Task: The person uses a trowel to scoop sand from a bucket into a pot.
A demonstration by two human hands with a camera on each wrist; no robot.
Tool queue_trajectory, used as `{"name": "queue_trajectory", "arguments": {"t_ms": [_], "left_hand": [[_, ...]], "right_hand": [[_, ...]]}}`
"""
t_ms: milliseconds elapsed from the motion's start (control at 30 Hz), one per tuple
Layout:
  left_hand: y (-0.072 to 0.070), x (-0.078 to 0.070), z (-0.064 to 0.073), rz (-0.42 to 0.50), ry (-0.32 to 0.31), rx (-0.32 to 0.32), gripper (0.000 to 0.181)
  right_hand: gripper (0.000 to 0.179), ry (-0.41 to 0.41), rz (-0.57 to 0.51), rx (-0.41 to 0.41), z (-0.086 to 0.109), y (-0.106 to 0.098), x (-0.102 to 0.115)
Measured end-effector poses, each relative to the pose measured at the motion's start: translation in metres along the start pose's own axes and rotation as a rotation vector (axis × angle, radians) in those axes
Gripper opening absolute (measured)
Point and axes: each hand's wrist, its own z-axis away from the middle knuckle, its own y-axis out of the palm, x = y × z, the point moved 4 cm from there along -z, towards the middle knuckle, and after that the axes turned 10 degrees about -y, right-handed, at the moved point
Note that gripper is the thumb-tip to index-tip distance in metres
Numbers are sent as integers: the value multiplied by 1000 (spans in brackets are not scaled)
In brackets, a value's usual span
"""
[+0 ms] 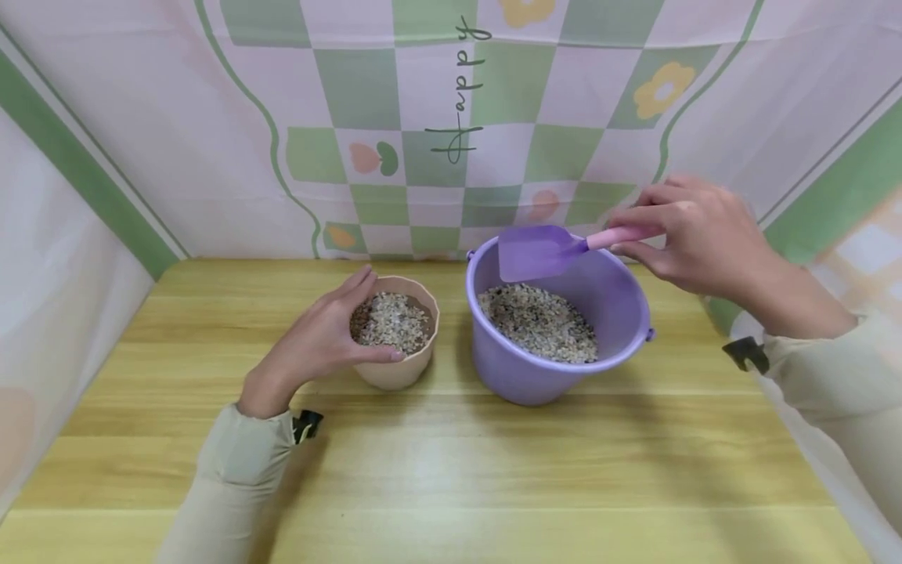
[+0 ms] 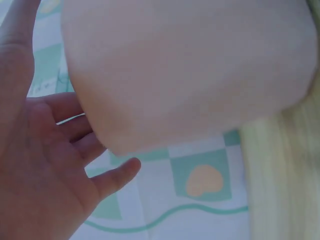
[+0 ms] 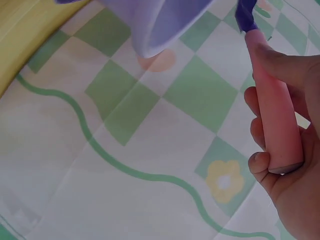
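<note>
My left hand (image 1: 313, 337) holds a small cream pot (image 1: 396, 374) with a wavy rim, thumb along the near side and fingers round the far side. Pale gravel (image 1: 395, 323) lies in it, with some brown grains at the left. In the left wrist view the pot's smooth wall (image 2: 185, 75) fills the upper part. My right hand (image 1: 708, 235) grips the pink handle (image 3: 277, 110) of a toy shovel (image 1: 539, 254) with a purple blade. The blade hangs over the back rim of a purple bucket (image 1: 503, 376), which contains mixed gravel (image 1: 539, 325).
Pot and bucket stand side by side on a wood-grain table (image 1: 437, 478), the bucket to the right. Behind them hangs a green-and-white checked cloth (image 1: 430, 86) with flower prints. A small round lug (image 1: 650, 335) sticks out from the bucket's right side.
</note>
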Motion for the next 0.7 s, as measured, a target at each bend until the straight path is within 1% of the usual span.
{"name": "queue_trajectory", "arguments": {"t_ms": [67,167,300,400,467,600,633,700], "left_hand": [[0,-8,-1,-6,32,-15,122],[0,-19,-3,-8,61,-26,118],[3,-33,-6,-14,80,-17,113],[4,-43,-8,-22,103,-11,110],[4,-50,-9,-39,125,-22,107],[7,-64,-12,-115,183,-67,102],[8,-66,-13,-124,192,-70,100],[11,-72,-15,-110,207,-54,98]], "right_hand": [[27,-3,2,24,2,1,-1],[24,10,12,78,5,3,-3],[24,16,26,146,8,7,-4],[23,4,35,177,9,9,-5],[22,3,38,197,10,11,-6],[19,5,49,236,11,13,-8],[20,9,51,247,11,13,-8],[19,18,54,275,11,13,-9]]}}
